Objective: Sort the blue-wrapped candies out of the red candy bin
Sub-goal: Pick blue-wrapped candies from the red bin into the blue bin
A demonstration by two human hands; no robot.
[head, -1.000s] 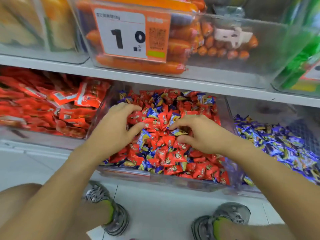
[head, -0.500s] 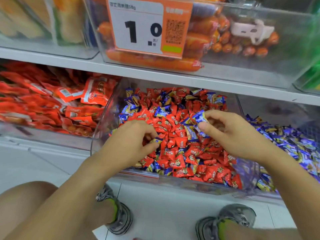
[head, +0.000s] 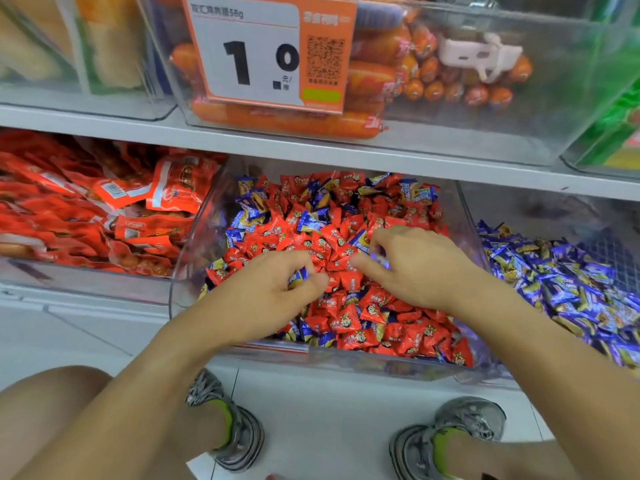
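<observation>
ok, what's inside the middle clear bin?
The bin holds mostly red candies with blue candies scattered among them. The left hand pinches one blue candy; the right hand covers part of the pile. Lower layers are hidden.

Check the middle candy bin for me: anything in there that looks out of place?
Yes. Blue-wrapped candies are scattered through the red candy bin, mostly along its back and left, though the bin to its right holds that kind. The left hand pinches one; the right hand reaches among them.
</observation>
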